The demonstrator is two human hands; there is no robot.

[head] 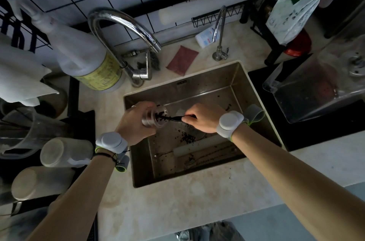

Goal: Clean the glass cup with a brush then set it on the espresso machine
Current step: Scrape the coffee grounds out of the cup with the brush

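Observation:
A small clear glass cup [153, 117] lies on its side over the steel sink [256, 90], its mouth turned right, dark grounds clinging inside. My left hand [136, 120] wraps around its base. My right hand [201, 117] pinches the handle of a thin black brush [173, 118], whose head is inside the cup's mouth. Both wrists wear white bands. The espresso machine is not in view.
Dark grounds are scattered across the sink floor. A tall chrome faucet [126, 23] arches over the sink's left side, a smaller tap [220, 33] behind. A spray bottle [87, 57] stands left, a clear container [316, 86] right, upturned cups [65, 153] near left.

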